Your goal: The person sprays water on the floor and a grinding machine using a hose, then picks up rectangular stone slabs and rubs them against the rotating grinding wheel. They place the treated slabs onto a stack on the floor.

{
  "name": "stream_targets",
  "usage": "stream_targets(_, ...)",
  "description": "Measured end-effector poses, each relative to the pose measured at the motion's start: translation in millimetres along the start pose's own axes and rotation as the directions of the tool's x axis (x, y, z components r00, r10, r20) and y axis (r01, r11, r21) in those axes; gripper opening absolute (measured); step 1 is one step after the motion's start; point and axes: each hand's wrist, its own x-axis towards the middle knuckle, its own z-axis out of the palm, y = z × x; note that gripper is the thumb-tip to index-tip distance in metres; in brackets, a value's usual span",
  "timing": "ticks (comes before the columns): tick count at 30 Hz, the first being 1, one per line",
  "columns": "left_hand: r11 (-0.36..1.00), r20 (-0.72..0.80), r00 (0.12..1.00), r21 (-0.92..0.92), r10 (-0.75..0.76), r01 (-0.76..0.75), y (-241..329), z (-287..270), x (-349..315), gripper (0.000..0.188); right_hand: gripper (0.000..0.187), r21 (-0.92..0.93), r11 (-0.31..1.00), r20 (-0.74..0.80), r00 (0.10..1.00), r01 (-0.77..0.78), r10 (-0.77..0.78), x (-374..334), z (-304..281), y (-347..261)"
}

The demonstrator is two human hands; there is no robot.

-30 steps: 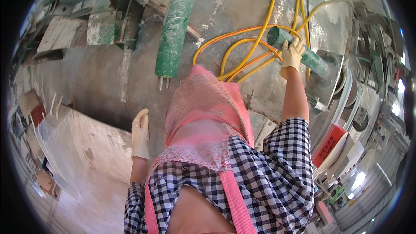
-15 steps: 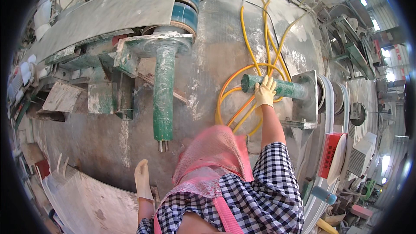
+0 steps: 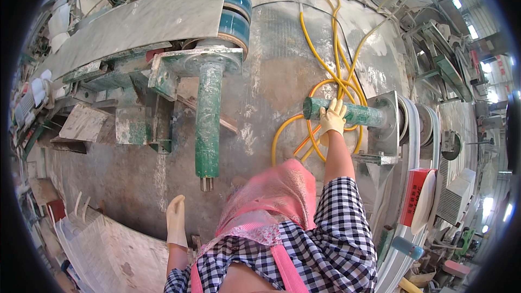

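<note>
My right hand [image 3: 332, 118], in a pale cream glove, lies over a green cylinder [image 3: 361, 114] that sticks out sideways from a metal mounting plate [image 3: 386, 125]. Its fingers curve across the cylinder's top. My left hand [image 3: 176, 218], gloved alike, hangs low at the left with its fingers stretched out and nothing in them. Farther forward, a second green cylinder [image 3: 208, 122] points toward me from a machine frame. Yellow hoses [image 3: 279, 133] lie looped on the floor beneath and around my right hand's cylinder.
A grey belt [image 3: 141, 16] runs over blue rollers [image 3: 234, 25] at far left. Pale flat sheets [image 3: 119, 249] stand at near left. On the right are pulleys with a belt [image 3: 413, 130], a red and white box [image 3: 417, 198] and a blue-ended cylinder [image 3: 407, 247].
The yellow hose loops have shifted and cross differently by the cylinder. My right hand stays on the cylinder. My left hand has moved slightly, and the view has shifted a little.
</note>
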Motion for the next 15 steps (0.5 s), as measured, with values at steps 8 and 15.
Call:
stream_targets(8,0.996,-0.122,0.993,-0.094,-0.005,-0.006,19,-29,-8,0.029,0.069,-0.159,0.986,0.123,0.991,-0.04,0.06,1,-37,-19)
stream_targets(15,0.985,-0.177,0.98,-0.128,0.092,-0.116,37,-93,70,0.029,0.055,0.504,0.681,-0.283,0.846,0.531,-0.451,43,-81,-230)
